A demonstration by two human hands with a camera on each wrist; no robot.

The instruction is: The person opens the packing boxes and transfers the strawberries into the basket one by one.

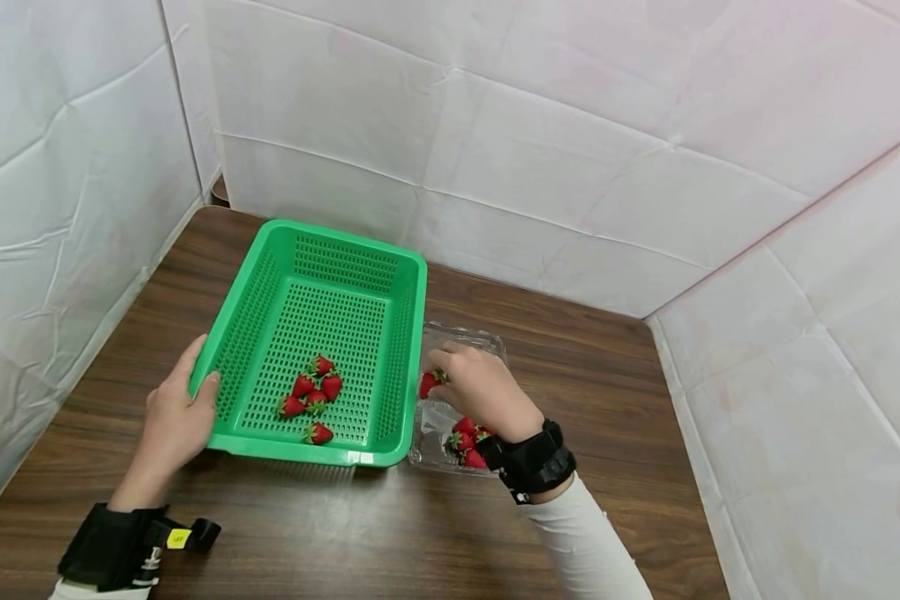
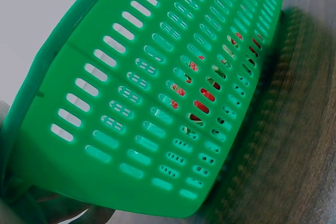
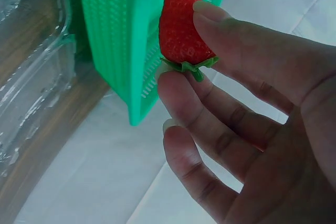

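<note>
Strawberry (image 3: 181, 24) pinched in right hand (image 1: 474, 385), beside green basket (image 1: 322, 275).

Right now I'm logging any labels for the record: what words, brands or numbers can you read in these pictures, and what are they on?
No text can be read in any view.
Yellow tag on the left wrist strap: dark marks, too small to read.
Green basket, clear plastic box, strawberry held in the right hand: no print visible.
</note>
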